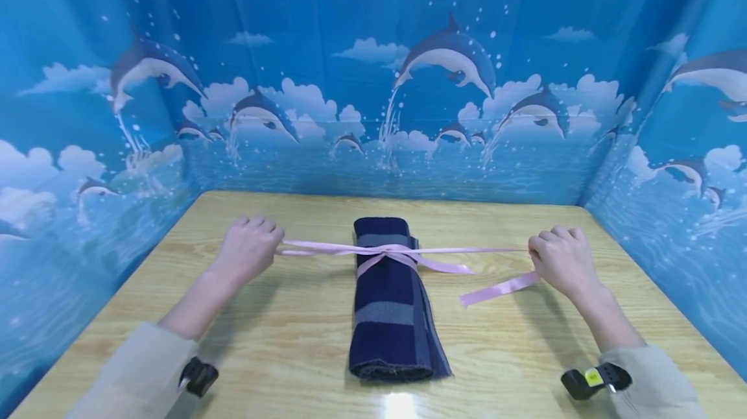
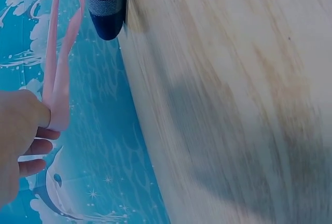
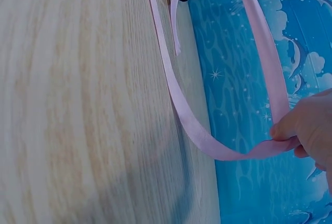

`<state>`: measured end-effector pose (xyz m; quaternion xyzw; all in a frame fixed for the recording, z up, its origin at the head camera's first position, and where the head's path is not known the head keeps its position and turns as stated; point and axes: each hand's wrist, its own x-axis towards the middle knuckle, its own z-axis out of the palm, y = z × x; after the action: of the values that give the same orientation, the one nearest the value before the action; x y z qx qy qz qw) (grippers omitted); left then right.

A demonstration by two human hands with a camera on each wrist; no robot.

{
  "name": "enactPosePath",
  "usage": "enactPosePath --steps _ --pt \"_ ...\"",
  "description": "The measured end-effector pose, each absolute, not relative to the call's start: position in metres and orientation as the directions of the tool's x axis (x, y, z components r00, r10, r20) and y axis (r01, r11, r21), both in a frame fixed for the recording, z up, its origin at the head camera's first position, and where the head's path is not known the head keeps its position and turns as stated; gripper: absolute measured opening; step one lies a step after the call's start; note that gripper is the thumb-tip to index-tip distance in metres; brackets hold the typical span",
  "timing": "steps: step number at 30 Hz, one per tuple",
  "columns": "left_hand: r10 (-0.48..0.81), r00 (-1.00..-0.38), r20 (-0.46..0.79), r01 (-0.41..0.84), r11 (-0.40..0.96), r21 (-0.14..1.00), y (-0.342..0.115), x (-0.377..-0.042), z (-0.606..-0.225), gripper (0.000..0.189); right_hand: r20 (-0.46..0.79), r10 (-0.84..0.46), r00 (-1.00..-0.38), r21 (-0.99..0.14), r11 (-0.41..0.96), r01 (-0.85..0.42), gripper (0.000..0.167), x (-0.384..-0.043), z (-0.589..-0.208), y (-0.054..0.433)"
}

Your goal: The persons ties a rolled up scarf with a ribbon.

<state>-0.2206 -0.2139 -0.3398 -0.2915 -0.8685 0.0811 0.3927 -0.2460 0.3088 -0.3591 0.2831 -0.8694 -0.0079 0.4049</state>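
Observation:
A dark blue rolled cloth (image 1: 382, 289) with grey-blue stripes lies lengthwise on the table, a pink ribbon (image 1: 386, 250) tied round its upper half. On the left, my left hand (image 1: 249, 247) pinches a doubled length of ribbon, a loop whose two strands run to the knot; the left wrist view shows the loop's folded end (image 2: 59, 117) at the thumb. Out to the right, my right hand (image 1: 563, 258) pinches another stretch, pulled straight from the knot. Its loose tail (image 3: 207, 143) hangs below those fingers. A second short tail (image 1: 446, 267) lies right of the knot.
The light wooden table (image 1: 292, 354) carries the roll at its middle. Blue curtains (image 1: 350, 82) printed with dolphins and clouds stand along the back and both sides. Dark devices are strapped at both wrists, one marked with a yellow label (image 1: 593, 377).

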Motion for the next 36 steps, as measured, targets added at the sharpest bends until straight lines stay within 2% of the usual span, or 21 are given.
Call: enactPosePath --steps 7,17,25,29,36 --pt "0.586 -0.584 0.561 0.444 0.810 -0.384 -0.217 -0.216 -0.342 0.017 0.668 -0.462 -0.583 0.207 0.868 -0.451 0.025 -0.243 -0.361 0.312" --pt "0.619 -0.662 0.423 0.464 0.781 -0.418 -0.220 -0.213 -0.348 0.020 0.529 -0.403 -0.747 0.157 0.912 -0.380 0.029 -0.238 -0.363 0.315" --pt "0.595 -0.689 0.413 0.467 0.801 -0.374 -0.223 -0.214 -0.350 0.020 0.397 -0.341 -0.852 0.129 0.940 -0.317 0.029 -0.235 -0.356 0.314" --pt "0.593 -0.695 0.408 0.466 0.803 -0.372 -0.223 -0.213 -0.350 0.019 0.348 -0.319 -0.882 0.123 0.948 -0.294 0.029 -0.234 -0.354 0.314" --pt "0.583 -0.724 0.369 0.463 0.807 -0.366 -0.221 -0.212 -0.349 0.020 0.331 -0.304 -0.893 0.108 0.953 -0.284 0.030 -0.235 -0.353 0.316"
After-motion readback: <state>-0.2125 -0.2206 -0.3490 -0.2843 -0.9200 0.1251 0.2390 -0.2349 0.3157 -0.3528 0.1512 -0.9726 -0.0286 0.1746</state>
